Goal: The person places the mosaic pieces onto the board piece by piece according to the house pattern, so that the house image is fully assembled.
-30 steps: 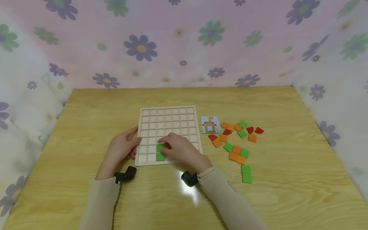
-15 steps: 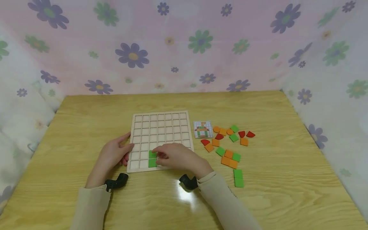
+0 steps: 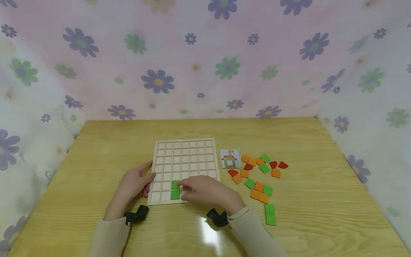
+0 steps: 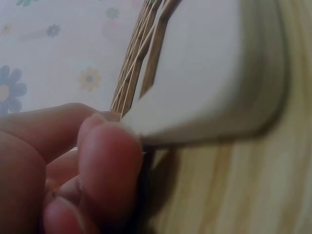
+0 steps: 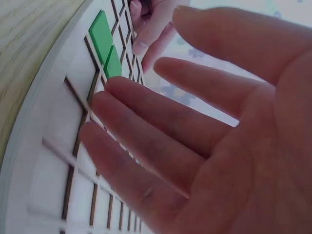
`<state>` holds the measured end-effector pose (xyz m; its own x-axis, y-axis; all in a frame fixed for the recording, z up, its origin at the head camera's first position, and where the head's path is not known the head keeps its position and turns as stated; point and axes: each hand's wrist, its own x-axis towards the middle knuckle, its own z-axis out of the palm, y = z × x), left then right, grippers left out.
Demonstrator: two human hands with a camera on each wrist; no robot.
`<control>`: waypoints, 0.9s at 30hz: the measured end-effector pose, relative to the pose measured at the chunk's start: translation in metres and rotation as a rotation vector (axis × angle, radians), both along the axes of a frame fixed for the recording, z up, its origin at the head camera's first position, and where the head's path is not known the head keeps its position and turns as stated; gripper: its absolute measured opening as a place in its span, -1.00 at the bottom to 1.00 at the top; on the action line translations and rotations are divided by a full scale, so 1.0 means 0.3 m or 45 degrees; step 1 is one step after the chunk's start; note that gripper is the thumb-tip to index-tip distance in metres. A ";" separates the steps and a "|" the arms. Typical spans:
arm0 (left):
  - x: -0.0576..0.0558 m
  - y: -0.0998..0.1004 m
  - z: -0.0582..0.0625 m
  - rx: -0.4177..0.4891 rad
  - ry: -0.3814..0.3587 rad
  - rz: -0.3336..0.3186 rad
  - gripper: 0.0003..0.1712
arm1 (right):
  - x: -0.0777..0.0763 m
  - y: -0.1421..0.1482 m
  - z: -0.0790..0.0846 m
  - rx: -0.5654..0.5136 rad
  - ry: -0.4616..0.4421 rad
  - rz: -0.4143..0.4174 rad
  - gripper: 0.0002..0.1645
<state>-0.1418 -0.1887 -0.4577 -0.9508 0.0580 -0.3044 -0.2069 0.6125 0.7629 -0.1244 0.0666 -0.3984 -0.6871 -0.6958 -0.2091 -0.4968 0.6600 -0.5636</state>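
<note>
A pale wooden grid board lies on the table. Two green square tiles fill neighbouring cells of one column near its front edge. My left hand holds the board's left edge, thumb on the rim and fingers low against the side; the left wrist view shows bent fingers right at the corner. Just right of the green tiles, my right hand hovers low over the board, covering some front cells. Its fingers are spread and fairly straight in the right wrist view, with nothing held.
A small printed pattern card lies right of the board. Beyond it are scattered orange squares, orange discs, green squares and red quarter-round pieces. Flowered cloth stands behind the table.
My right hand has drawn slightly right, off the green tiles. The left hand stays at the board's edge. The head view has shifted, so the table sits lower in it.
</note>
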 end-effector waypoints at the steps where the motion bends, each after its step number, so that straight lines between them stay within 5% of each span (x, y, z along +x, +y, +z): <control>1: 0.012 -0.001 -0.006 0.009 -0.016 0.002 -0.31 | 0.009 0.007 -0.003 0.008 -0.016 -0.002 -0.53; 8: 0.032 -0.014 0.005 -0.020 0.006 -0.003 -0.30 | 0.019 0.084 0.006 -0.041 -0.016 -0.014 -0.52; 27: 0.000 -0.008 0.001 -0.008 0.031 -0.022 -0.31 | -0.038 0.287 0.035 -0.094 -0.014 -0.367 -0.54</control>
<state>-0.1417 -0.1909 -0.4573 -0.9567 0.0725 -0.2818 -0.1779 0.6206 0.7636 -0.1357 0.1527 -0.3880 -0.8568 -0.4856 -0.1735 -0.2882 0.7300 -0.6197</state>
